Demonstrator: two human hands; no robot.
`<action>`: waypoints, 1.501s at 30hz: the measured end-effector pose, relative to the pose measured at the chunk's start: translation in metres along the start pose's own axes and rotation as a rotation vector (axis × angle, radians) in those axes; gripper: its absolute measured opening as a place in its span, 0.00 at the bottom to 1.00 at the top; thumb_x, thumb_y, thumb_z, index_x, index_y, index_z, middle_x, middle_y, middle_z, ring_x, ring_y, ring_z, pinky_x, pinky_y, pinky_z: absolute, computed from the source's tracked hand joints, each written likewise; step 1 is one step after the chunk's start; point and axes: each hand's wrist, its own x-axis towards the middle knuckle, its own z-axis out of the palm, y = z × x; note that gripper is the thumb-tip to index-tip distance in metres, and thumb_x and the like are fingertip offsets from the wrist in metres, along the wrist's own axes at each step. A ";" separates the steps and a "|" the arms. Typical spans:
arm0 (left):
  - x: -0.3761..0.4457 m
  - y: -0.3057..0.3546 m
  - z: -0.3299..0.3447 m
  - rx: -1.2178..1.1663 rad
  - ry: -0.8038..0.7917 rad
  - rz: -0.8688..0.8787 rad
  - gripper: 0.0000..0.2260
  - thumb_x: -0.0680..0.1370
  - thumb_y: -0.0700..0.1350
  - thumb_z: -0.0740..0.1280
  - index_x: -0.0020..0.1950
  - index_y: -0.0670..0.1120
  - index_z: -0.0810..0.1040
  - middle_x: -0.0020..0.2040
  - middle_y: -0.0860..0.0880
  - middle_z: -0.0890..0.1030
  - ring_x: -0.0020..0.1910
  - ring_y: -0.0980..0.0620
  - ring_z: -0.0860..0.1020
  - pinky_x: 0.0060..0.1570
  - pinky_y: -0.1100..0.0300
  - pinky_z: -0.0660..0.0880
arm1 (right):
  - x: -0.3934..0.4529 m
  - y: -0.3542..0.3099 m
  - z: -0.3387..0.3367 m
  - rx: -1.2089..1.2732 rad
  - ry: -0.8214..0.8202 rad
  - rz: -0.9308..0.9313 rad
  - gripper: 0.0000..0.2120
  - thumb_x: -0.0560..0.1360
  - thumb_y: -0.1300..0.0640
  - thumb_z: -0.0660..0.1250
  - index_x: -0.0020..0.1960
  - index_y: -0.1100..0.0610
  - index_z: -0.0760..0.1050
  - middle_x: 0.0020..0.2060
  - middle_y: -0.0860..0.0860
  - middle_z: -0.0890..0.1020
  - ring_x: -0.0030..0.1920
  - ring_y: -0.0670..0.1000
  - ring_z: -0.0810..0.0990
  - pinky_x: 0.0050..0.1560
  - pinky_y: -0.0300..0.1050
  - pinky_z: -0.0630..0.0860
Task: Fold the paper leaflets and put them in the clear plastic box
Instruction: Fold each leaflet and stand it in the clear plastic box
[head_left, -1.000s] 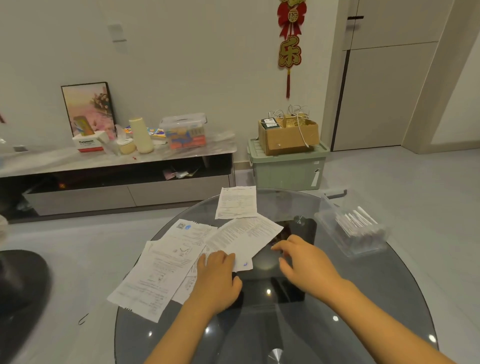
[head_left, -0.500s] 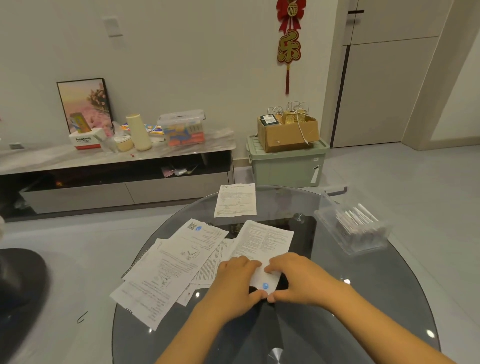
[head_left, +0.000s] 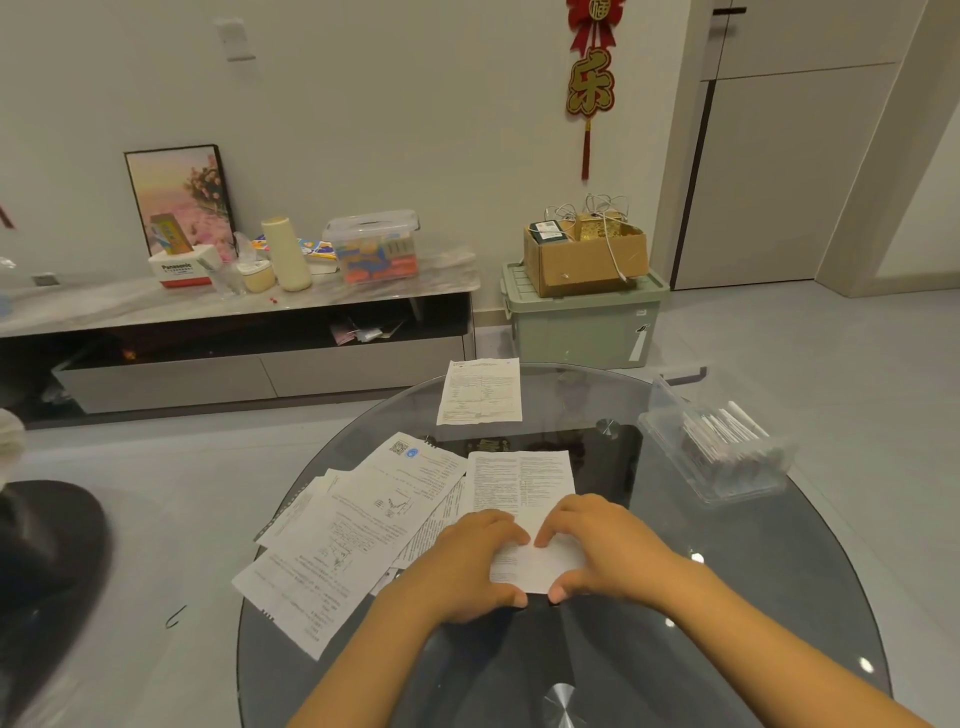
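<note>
One printed leaflet (head_left: 522, 486) lies straight in front of me on the round glass table (head_left: 727, 597). My left hand (head_left: 470, 564) and my right hand (head_left: 605, 548) both pinch its near end, thumbs under the edge and fingers on top, and that end is curling up and over. A loose pile of leaflets (head_left: 353, 525) is spread to the left, overlapping one another. A single leaflet (head_left: 480, 391) rests flat at the far edge. The clear plastic box (head_left: 719, 454) stands at the right with several folded leaflets inside.
A black chair (head_left: 47, 561) is at the left. Beyond the table are a low TV cabinet (head_left: 234, 332) with clutter on top and a green storage bin (head_left: 584, 325) carrying a cardboard box. Pale floor surrounds the table.
Both hands pulled one leaflet out of the pile and turned it straight in front of me. They now grip its near end, which has begun to lift.
</note>
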 end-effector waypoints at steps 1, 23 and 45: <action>0.000 0.000 -0.001 0.010 -0.006 -0.002 0.28 0.73 0.53 0.70 0.71 0.56 0.64 0.74 0.56 0.61 0.71 0.54 0.60 0.69 0.56 0.60 | 0.000 -0.001 0.001 -0.007 0.006 -0.002 0.24 0.68 0.43 0.71 0.63 0.44 0.71 0.62 0.44 0.71 0.63 0.48 0.67 0.62 0.43 0.67; -0.008 -0.010 -0.026 -0.367 0.103 -0.086 0.05 0.75 0.50 0.67 0.39 0.54 0.76 0.35 0.58 0.77 0.37 0.60 0.74 0.43 0.63 0.72 | -0.004 0.006 -0.029 0.555 -0.146 0.069 0.21 0.74 0.35 0.55 0.45 0.47 0.79 0.44 0.42 0.79 0.45 0.43 0.76 0.53 0.38 0.71; -0.001 -0.003 -0.006 0.053 0.238 -0.118 0.21 0.75 0.51 0.68 0.67 0.57 0.69 0.69 0.56 0.62 0.68 0.52 0.60 0.68 0.57 0.59 | 0.017 -0.001 0.016 0.404 0.154 0.341 0.39 0.71 0.54 0.72 0.73 0.47 0.51 0.54 0.49 0.78 0.51 0.50 0.79 0.49 0.45 0.79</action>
